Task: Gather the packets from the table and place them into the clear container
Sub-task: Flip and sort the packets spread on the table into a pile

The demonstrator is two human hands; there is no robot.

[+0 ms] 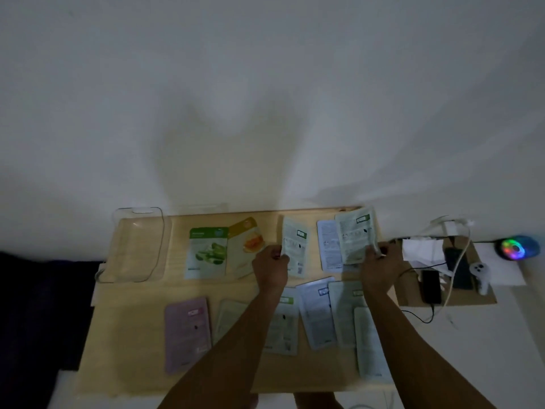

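Dim room, pale wall; wooden table [295, 376] strewn with packets. Near row, counted: six, pink packet [187, 332] at 7 o'clock. Far row: five. The left hand [269, 265] is pinched on a white packet [293, 246] at 12; the right hand [379, 267] grips a green-labelled packet [356, 237] at 1. Step judged: first pickups. Next, both must be carried to the one clear container [138, 246], empty, at 10.

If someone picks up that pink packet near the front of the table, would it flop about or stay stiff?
Probably it bends a little: the pink packet looks thin and lies flat on the table. It is likely light, since the left hand lifts a similar packet by one edge. Its smooth face may be slippery.
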